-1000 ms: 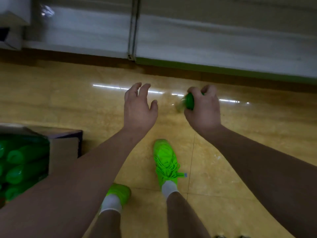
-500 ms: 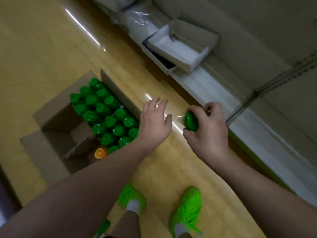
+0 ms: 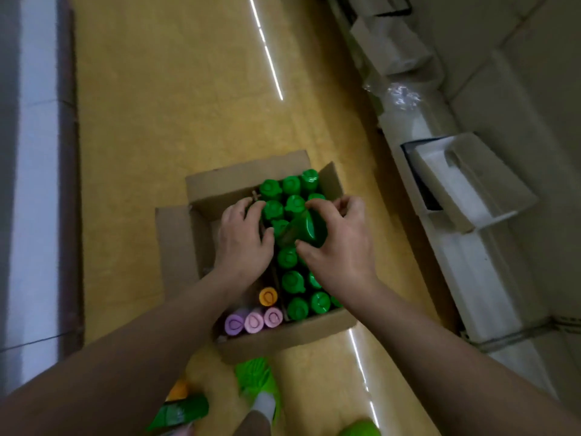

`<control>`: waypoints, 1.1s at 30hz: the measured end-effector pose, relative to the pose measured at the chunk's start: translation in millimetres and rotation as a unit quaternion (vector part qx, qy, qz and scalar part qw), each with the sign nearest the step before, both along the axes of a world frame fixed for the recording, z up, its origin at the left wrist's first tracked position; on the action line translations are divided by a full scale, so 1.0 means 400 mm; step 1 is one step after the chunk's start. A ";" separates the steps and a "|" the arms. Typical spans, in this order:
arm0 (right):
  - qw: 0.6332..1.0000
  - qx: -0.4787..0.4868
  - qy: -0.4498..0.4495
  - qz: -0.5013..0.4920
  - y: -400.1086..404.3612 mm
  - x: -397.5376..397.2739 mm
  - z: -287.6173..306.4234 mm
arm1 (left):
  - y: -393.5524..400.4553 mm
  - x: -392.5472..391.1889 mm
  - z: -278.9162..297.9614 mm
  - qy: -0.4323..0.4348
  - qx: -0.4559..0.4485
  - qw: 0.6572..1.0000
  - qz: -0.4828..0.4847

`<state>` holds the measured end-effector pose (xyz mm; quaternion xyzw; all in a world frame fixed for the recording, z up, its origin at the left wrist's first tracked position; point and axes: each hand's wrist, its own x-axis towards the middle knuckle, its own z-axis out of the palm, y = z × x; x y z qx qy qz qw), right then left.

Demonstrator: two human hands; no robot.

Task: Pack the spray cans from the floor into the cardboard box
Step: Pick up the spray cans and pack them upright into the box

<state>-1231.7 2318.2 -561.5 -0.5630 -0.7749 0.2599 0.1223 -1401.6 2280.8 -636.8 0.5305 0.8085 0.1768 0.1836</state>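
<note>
Now green can (image 3: 298, 231) between both hands' fingers (image 3: 317, 205)

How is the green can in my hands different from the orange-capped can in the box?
The held green can is tilted above the packed rows, gripped by the right hand; the orange-capped can stands upright, untouched. The held green can's cap is green and shows some of its side; the orange-capped can shows only its top. Both are over or in the cardboard box.

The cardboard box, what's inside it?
The cardboard box holds upright green-capped spray cans, three pink-capped cans and one orange-capped can. Both hands hide some cans, and everything beneath the caps is hidden.
</note>
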 end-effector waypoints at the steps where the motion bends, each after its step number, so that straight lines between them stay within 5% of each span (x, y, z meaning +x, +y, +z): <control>1: 1.000 -0.001 0.000 0.014 0.006 -0.050 -0.010 | -0.010 -0.043 -0.011 -0.003 -0.002 1.000 0.018; 13: 0.981 -0.047 -0.122 0.142 0.057 -0.404 -0.308 | -0.141 -0.319 -0.248 -0.062 -0.047 0.984 0.160; 20: 0.934 -0.068 -0.258 0.236 0.076 -0.461 -0.507 | -0.244 -0.327 -0.392 -0.120 -0.076 0.966 0.218; 33: 0.886 -0.082 -0.348 0.296 0.055 -0.466 -0.688 | -0.373 -0.246 -0.493 -0.106 -0.075 0.942 0.308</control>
